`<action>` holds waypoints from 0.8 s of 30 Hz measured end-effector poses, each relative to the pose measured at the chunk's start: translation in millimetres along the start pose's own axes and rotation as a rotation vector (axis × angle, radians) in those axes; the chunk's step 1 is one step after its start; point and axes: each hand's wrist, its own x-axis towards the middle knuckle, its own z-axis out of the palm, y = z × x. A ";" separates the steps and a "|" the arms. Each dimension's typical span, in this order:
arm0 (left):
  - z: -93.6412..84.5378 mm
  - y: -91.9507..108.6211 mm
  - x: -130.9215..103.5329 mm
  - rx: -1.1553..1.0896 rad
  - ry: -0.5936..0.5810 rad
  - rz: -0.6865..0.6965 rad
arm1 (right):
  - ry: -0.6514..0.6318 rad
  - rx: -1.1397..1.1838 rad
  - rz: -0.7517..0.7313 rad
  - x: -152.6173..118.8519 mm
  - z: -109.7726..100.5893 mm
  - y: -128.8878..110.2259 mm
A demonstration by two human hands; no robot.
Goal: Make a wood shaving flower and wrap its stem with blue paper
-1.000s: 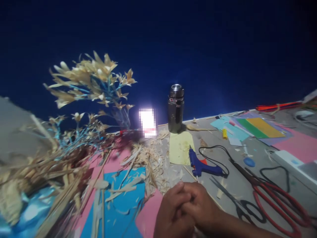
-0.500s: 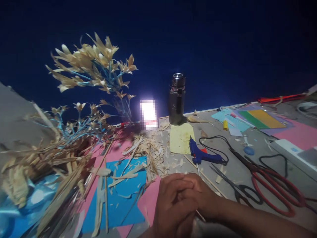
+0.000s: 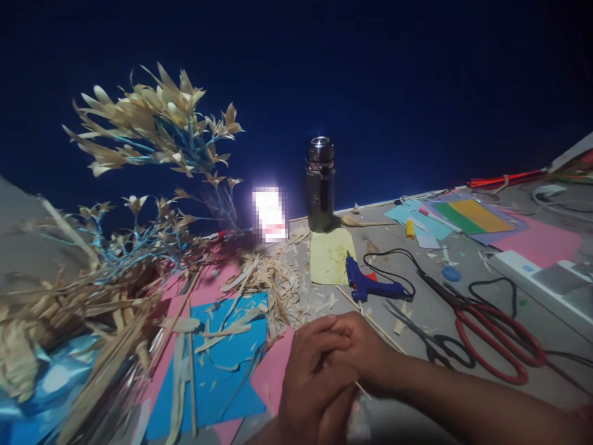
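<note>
My left hand [image 3: 306,377] and my right hand [image 3: 365,349] are clasped together at the lower middle, fingers folded over each other. I see no object between them, though the palms are hidden. The end of a thin stick [image 3: 362,389] shows just below my right hand. Past my fingers lies a blue glue gun [image 3: 373,287] with a black cord. Small dark scissors [image 3: 428,340] and large red-handled scissors [image 3: 493,340] rest to the right. Blue paper [image 3: 236,389] and pink paper [image 3: 273,364] are left of my hands, strewn with dried husk strips [image 3: 183,377].
Dried-husk flowers on blue stems [image 3: 185,130] rise at the back left above heaped husks [image 3: 102,303]. A dark flask [image 3: 320,191] stands at the back beside a bright blurred light [image 3: 270,210]. A yellow cloth [image 3: 328,259], a blue lump [image 3: 451,273] and a white power strip [image 3: 537,278] lie around.
The whole scene has shifted left as my view turned slightly right. My hands stay clasped in nearly the same place, and the objects on the table have not moved.
</note>
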 end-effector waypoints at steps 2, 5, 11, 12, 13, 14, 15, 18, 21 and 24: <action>0.4 2.2 4.1 0.023 0.005 0.054 | -0.014 -0.019 0.000 0.9 -1.5 -1.1; 2.2 1.8 6.8 0.064 0.012 0.116 | -0.039 -0.013 0.004 2.6 -2.9 -3.9; 1.0 -5.8 -2.7 0.103 -0.006 0.122 | -0.081 -0.056 0.021 2.4 -5.7 -8.3; -0.2 -6.4 -4.0 0.104 -0.004 0.116 | -0.095 -0.071 0.025 1.6 -6.3 -8.8; -1.2 -6.5 -4.9 0.100 -0.006 0.109 | -0.112 -0.078 0.025 0.9 -6.9 -9.2; -2.1 -5.9 -5.2 0.091 -0.013 0.100 | -0.132 -0.076 0.022 0.3 -7.3 -9.5; -2.6 -4.8 -5.1 0.077 -0.020 0.093 | -0.150 -0.070 0.016 -0.1 -7.5 -9.7; -1.7 0.6 -3.4 0.039 -0.028 0.069 | -0.188 -0.044 -0.027 -0.1 -6.5 -9.1; 0.8 3.9 -2.2 0.010 0.016 0.081 | -0.207 -0.022 -0.053 1.1 -4.5 -6.1; 3.2 0.3 -2.7 0.015 0.018 0.076 | -0.209 -0.039 -0.054 2.6 -4.2 -1.0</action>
